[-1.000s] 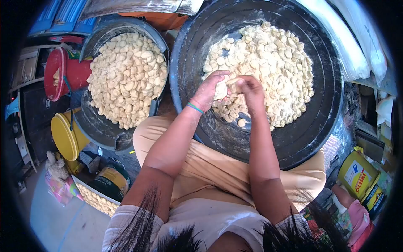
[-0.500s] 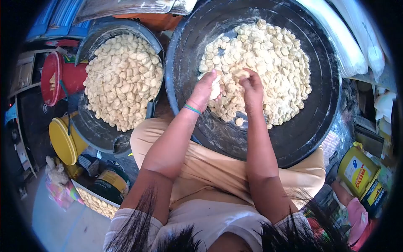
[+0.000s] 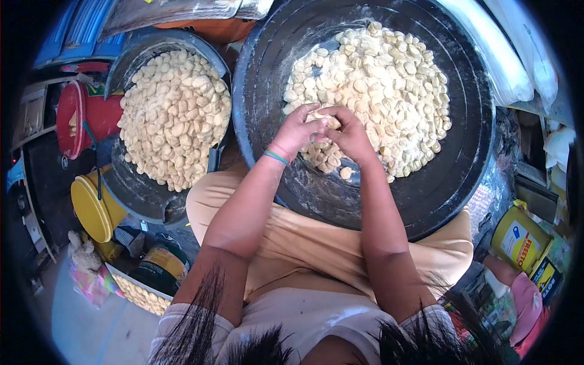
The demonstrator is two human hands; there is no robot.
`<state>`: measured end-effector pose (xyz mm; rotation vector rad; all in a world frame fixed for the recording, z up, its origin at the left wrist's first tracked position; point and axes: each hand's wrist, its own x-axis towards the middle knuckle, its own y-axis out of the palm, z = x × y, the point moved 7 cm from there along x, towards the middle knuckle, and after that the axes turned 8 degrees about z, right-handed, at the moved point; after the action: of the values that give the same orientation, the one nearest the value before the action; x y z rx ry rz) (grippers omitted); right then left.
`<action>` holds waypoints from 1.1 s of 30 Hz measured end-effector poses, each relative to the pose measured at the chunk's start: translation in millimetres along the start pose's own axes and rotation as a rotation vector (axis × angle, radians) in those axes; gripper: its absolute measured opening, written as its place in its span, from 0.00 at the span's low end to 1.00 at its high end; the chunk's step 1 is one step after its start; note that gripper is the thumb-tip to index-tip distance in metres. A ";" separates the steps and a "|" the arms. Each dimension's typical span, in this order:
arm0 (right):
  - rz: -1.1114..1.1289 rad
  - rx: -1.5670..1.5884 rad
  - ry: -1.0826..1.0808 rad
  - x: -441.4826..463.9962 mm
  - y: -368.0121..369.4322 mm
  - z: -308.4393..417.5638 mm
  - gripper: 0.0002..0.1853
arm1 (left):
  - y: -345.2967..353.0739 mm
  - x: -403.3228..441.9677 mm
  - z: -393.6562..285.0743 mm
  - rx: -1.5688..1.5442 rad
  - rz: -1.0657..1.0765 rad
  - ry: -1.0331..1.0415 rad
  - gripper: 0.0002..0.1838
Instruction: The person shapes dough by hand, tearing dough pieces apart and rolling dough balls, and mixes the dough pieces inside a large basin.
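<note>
A wide black basin (image 3: pixel 258 91) stands before my crossed legs, holding a heap of small round pale dough pieces (image 3: pixel 395 97) dusted with flour. My left hand (image 3: pixel 298 131), with thin coloured bands at the wrist, is curled around a few of these pieces above the near left part of the heap. Fingers of my right hand (image 3: pixel 354 135) meet it there and pinch a dough piece (image 3: pixel 332 121) between the two hands. The fingers partly hide what is held, so the exact number of pieces cannot be told.
Left of the basin, a dark cut-open tub (image 3: pixel 137 198) holds more dough pieces (image 3: pixel 176 121). Beyond it lie a red bucket (image 3: pixel 73 118) and a yellow bucket (image 3: pixel 91 207). Plastic bags (image 3: pixel 499 61) are at the upper right. Another person's pink sleeve (image 3: pixel 526 304) shows beside a labelled tin (image 3: pixel 520 237).
My right hand has moved left and down to meet my left hand. The hands were apart before, with a dough piece in the right fingers.
</note>
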<state>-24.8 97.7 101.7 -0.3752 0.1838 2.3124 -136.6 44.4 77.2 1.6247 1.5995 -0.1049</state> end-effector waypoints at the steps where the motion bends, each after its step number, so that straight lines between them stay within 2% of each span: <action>1: -0.010 0.133 0.057 0.7 -1.8 -10.2 0.17 | -0.1 -0.9 -3.3 0.037 -0.012 -0.004 0.21; 2: -0.074 0.247 0.105 -0.7 -8.2 -19.0 0.13 | -1.1 -2.2 -7.2 0.076 -0.027 -0.008 0.19; 3: -0.232 0.384 0.185 -5.5 -19.6 -31.7 0.10 | -3.7 -4.1 -8.9 0.113 -0.044 -0.015 0.16; 5: -0.389 0.376 0.261 -14.3 -45.7 -47.8 0.16 | -19.1 1.1 -3.7 0.183 -0.087 0.081 0.13; 6: -0.302 0.120 0.241 -16.3 -55.0 -58.1 0.26 | -24.0 3.6 -2.0 0.218 -0.104 0.130 0.12; 9: -0.060 -0.216 0.621 -40.9 -73.9 -119.8 0.37 | -29.1 1.1 -5.8 0.578 -0.292 0.167 0.15; 12: 0.062 -0.505 1.072 -92.6 -106.0 -197.0 0.43 | -27.5 -0.2 -8.1 0.555 -0.296 0.153 0.19; 13: 0.022 -0.366 1.164 -112.0 -95.1 -215.9 0.40 | -30.6 1.4 -8.6 0.576 -0.318 0.173 0.19; 15: -0.176 0.372 1.061 -130.3 -51.3 -255.0 0.40 | -38.8 3.2 -3.0 0.610 -0.367 0.205 0.18; 17: -0.170 0.815 0.773 -86.7 -10.6 -235.3 0.39 | -38.8 2.3 -2.9 0.644 -0.398 0.201 0.18; 19: -0.215 0.771 0.632 -36.9 4.3 -210.1 0.37 | -39.0 3.2 -2.0 0.652 -0.403 0.203 0.18; 21: -0.413 0.423 0.789 -18.3 8.9 -198.6 0.32 | -41.4 5.8 -0.8 0.631 -0.385 0.217 0.18; 22: -0.321 0.550 0.648 -8.0 15.2 -187.2 0.32 | -43.4 8.0 1.8 0.649 -0.366 0.203 0.21; 24: -0.125 0.780 0.354 4.8 25.8 -155.1 0.32 | -47.8 14.5 13.7 0.439 -0.312 0.146 0.24; 26: -0.010 0.686 0.228 8.1 22.6 -110.3 0.31 | -25.0 7.3 0.8 0.230 -0.201 0.091 0.30; 28: 0.067 0.571 0.146 4.4 21.2 -57.7 0.26 | -11.8 2.3 -2.5 0.147 -0.123 0.022 0.28; 29: 0.031 0.461 0.139 3.2 17.0 -47.4 0.25 | -6.7 0.4 0.2 0.104 -0.083 -0.012 0.27; 30: -0.006 0.350 0.129 3.9 12.0 -39.1 0.23 | -1.4 1.2 -4.6 0.149 -0.029 0.072 0.24; 32: -0.148 0.102 0.055 5.5 -1.5 -34.3 0.19 | -5.0 2.6 -2.5 0.136 -0.035 0.012 0.21; 33: -0.194 0.095 0.117 3.0 -6.8 -32.2 0.18 | -5.7 -0.2 -2.5 0.128 -0.041 -0.021 0.19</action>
<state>-15.1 96.5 70.1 -0.4599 0.3006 2.0842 -142.7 44.7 76.2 1.6821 1.6391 -0.2503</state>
